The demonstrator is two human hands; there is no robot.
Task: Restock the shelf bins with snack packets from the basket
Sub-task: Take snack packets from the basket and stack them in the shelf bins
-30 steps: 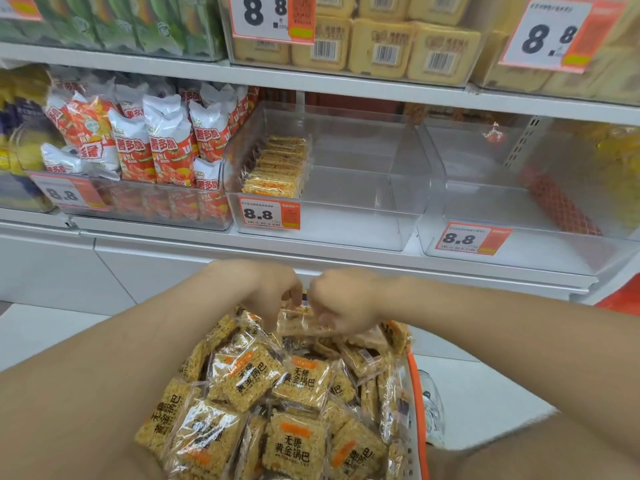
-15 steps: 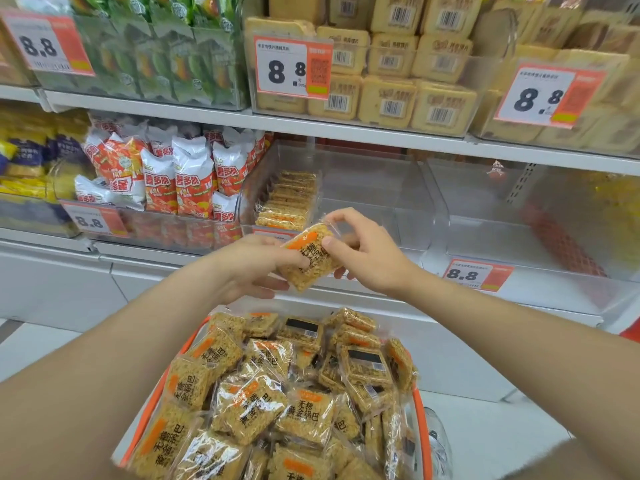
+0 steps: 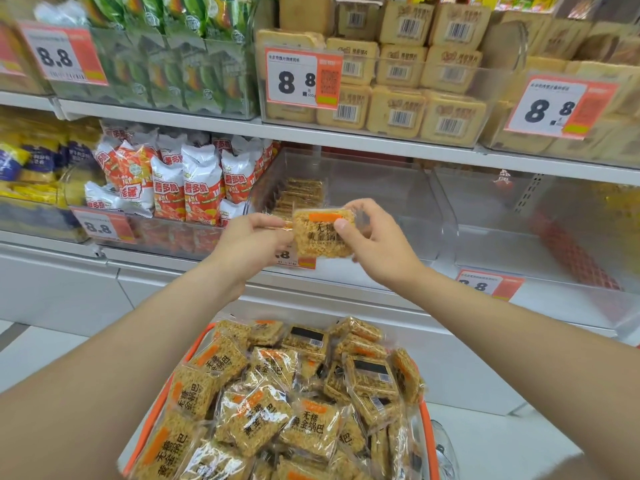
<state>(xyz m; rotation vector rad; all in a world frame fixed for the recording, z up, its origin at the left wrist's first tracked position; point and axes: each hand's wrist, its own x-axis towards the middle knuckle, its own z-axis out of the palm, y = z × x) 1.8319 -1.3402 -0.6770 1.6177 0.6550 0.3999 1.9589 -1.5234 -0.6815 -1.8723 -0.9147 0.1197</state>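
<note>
Pinching 1 snack packet (image 3: 313, 239) w/ left hand (image 3: 254, 237) & right hand (image 3: 379, 249); fingers clamped on its edges, above basket (image 3: 428, 445).

Both hands pinch snack packet (image 3: 320, 233) before clear shelf bin (image 3: 398, 202): left hand (image 3: 254, 242) at left edge, right hand (image 3: 375, 244) over right side. Basket (image 3: 428, 441) below, heaped with packets; bin's row possibly same product.

Bright, even shop light fills the view, with only faint shade under the upper shelf (image 3: 346, 138). Soft glare streaks the clear shelf bins (image 3: 398, 202) and the wrappers of the snack packets (image 3: 304, 424). Wide-angle bending curves the edges; corners and forearms (image 3: 104, 393) look smeared.
</note>
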